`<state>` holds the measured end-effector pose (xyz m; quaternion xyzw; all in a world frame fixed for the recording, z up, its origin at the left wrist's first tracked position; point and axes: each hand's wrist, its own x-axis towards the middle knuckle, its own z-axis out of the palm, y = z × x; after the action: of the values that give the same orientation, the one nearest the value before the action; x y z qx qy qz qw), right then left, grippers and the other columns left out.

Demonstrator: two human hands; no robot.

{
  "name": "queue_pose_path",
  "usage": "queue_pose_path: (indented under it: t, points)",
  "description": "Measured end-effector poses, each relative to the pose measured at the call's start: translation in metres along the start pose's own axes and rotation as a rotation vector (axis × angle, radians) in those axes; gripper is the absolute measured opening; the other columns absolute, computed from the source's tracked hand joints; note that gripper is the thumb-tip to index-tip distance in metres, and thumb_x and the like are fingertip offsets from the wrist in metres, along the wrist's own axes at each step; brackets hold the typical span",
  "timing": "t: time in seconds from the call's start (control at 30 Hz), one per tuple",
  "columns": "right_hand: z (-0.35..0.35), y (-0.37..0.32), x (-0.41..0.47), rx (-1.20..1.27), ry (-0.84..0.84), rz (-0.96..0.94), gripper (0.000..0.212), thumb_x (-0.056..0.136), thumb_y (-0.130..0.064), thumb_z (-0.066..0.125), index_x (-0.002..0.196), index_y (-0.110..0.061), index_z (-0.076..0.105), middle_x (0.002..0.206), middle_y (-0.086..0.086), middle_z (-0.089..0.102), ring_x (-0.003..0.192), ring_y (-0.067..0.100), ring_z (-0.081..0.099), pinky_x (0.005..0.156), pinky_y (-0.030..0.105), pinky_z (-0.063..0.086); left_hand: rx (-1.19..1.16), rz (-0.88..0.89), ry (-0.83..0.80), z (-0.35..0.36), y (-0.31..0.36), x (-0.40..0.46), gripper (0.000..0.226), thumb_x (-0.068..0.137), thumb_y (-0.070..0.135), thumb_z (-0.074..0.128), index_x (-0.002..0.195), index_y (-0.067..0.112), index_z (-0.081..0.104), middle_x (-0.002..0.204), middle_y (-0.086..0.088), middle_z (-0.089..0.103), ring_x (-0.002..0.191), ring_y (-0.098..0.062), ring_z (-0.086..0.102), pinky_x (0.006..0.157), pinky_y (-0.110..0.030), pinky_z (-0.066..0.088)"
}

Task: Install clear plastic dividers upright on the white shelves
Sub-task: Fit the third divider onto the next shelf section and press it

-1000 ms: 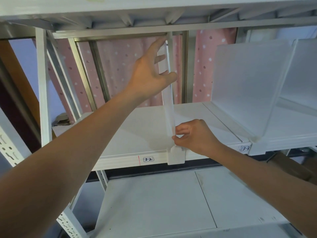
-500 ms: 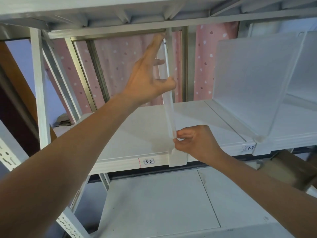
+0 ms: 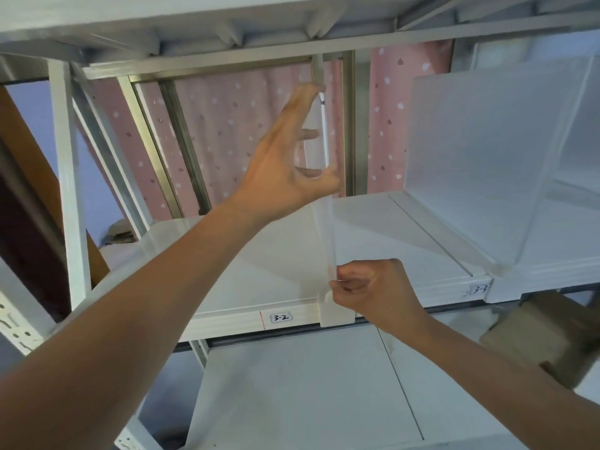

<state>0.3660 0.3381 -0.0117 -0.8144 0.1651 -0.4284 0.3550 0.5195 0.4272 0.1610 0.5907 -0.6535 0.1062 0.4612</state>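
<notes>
Fingers of left hand (image 3: pixel 285 170) grip the upright clear divider's (image 3: pixel 326 228) top edge; right hand (image 3: pixel 367 287) pinches its bottom front, long axis running front-to-back.

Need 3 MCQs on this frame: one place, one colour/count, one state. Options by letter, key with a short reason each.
1. Where does the right hand grip the clear divider?
A. top edge B. low front edge, by the shelf lip C. not at all
2. What colour is the curtain behind the shelf?
A. pink, spotted B. green C. plain grey
3. How does the divider stand?
A. flat on the shelf B. roughly upright C. on the floor

Key: 1 B, fingers pinch it just above its white foot; 2 A, pale dots on pink; 3 B, the left hand steadies its upper part.
</notes>
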Motion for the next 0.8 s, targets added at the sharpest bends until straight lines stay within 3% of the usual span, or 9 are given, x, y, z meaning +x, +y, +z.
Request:
queue_pose_path:
  t: [0.23,0.47,0.67,0.8]
  points:
    - [-0.0018,0.0021,0.0002,0.012,-0.028,-0.011,0.014,0.076,-0.004,0.084,0.086,-0.013,0.082,0.083,-0.013,0.079,0.073,-0.001,0.074,0.076,0.022,0.061,0.019,0.01,-0.009,0.0027,0.0067,0.0008,0.088,0.083,0.015,0.075,0.157,0.03,0.03,0.166,0.007,0.025,0.128,-0.012,0.053,0.065,-0.022,0.063]
    - [-0.0039,0.003,-0.0016,0.069,-0.05,0.03,0.02,0.078,-0.006,0.084,0.096,-0.014,0.081,0.09,-0.01,0.079,0.077,0.002,0.075,0.079,0.023,0.061,0.042,-0.008,-0.007,0.0001,0.0063,-0.0032,0.088,0.089,0.024,0.074,0.161,0.033,0.023,0.168,0.01,0.021,0.124,0.001,0.05,0.085,-0.023,0.062]
    - [-0.0037,0.0048,-0.001,0.015,-0.037,0.004,0.022,0.078,-0.013,0.085,0.1,-0.014,0.081,0.094,-0.009,0.079,0.077,0.0,0.075,0.078,0.023,0.061,0.079,-0.013,-0.013,0.0007,0.0075,-0.0045,0.092,0.092,0.027,0.072,0.164,0.032,0.017,0.17,0.01,0.018,0.125,0.006,0.045,0.087,-0.018,0.059]
    - [-0.0079,0.0022,0.0013,0.004,-0.068,0.015,0.026,0.076,-0.018,0.088,0.101,-0.017,0.08,0.095,-0.018,0.075,0.076,-0.004,0.073,0.08,0.02,0.06,0.105,-0.021,-0.049,-0.0035,0.0064,-0.0049,0.099,0.093,0.033,0.075,0.166,0.032,0.01,0.171,0.012,0.015,0.128,0.008,0.044,0.09,-0.012,0.052]
